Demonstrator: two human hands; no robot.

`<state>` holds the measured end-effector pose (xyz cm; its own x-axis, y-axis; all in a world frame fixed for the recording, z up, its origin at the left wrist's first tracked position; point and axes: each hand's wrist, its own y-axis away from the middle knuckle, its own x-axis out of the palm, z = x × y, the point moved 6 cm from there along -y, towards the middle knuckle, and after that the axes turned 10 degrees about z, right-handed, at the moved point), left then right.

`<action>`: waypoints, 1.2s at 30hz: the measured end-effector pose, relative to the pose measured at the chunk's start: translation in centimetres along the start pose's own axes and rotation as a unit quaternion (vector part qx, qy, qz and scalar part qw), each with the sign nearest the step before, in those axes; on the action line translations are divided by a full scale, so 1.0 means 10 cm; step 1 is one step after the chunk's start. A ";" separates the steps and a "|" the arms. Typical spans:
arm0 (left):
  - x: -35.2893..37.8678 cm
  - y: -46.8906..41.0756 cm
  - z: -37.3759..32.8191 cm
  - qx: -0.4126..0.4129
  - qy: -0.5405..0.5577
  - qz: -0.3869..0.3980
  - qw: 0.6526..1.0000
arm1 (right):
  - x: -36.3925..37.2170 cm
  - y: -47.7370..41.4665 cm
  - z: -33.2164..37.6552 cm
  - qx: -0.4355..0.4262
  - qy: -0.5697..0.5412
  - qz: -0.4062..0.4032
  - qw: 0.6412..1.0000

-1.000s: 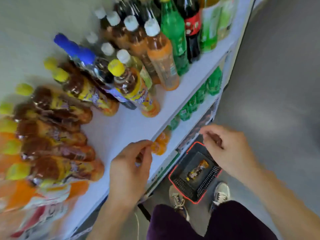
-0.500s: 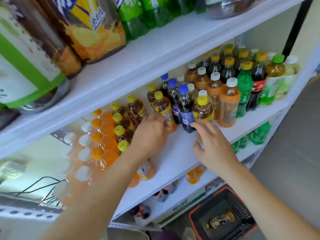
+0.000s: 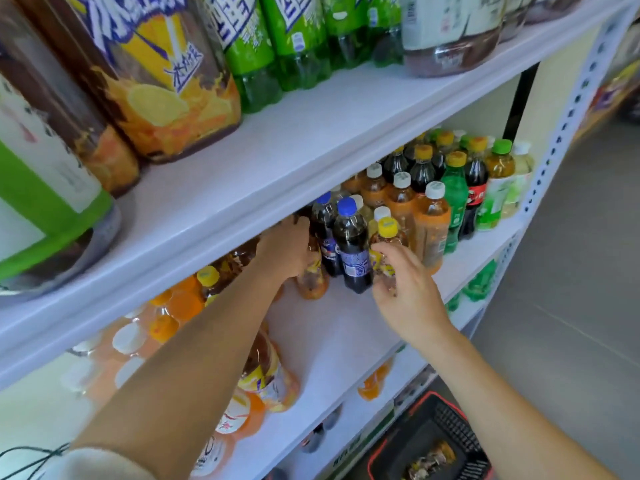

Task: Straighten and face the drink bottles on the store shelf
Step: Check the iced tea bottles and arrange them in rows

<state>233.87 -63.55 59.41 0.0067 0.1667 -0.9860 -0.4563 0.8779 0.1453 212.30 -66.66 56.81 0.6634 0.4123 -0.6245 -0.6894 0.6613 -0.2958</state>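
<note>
On the middle white shelf (image 3: 332, 327) stand rows of small drink bottles. My left hand (image 3: 285, 249) is wrapped around a brown tea bottle with a yellow label (image 3: 313, 284), its cap hidden by the hand. My right hand (image 3: 403, 287) grips another yellow-capped tea bottle (image 3: 387, 233) at the front. Between the two hands stand two blue-capped cola bottles (image 3: 351, 244). To the right are white-capped orange-brown bottles (image 3: 431, 226), a green soda bottle (image 3: 455, 199) and a dark cola bottle (image 3: 476, 192).
The upper shelf (image 3: 277, 150) carries large tea and green soda bottles and overhangs the work area. Orange drink bottles (image 3: 166, 323) fill the left of the middle shelf. A red and black basket (image 3: 431, 445) with one bottle sits on the floor. Grey floor lies to the right.
The view has come closer to the shelf. My left hand has slid right onto a tea bottle and my right hand has closed around the front yellow-capped bottle.
</note>
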 end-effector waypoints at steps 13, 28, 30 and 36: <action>-0.67 1.17 -0.38 0.026 0.319 -0.247 0.915 | 0.37 0.45 -0.14 0.118 -0.295 0.304 0.898; -0.35 1.47 -0.78 -0.072 0.777 -0.265 0.567 | -0.58 1.08 -0.21 0.197 -0.688 0.349 0.605; -0.28 1.46 -0.86 -0.073 0.795 -0.233 0.556 | -0.67 1.09 -0.20 0.164 -0.666 0.330 0.649; -0.04 1.55 -1.30 -0.097 0.848 -0.138 0.502 | -0.91 1.03 -0.20 0.100 -0.483 0.228 0.839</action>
<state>215.22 -55.85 60.96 -0.5986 -0.7163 0.3585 -0.7260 0.6743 0.1351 198.57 -64.81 58.00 0.3373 0.9027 0.2671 -0.9370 0.3493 0.0026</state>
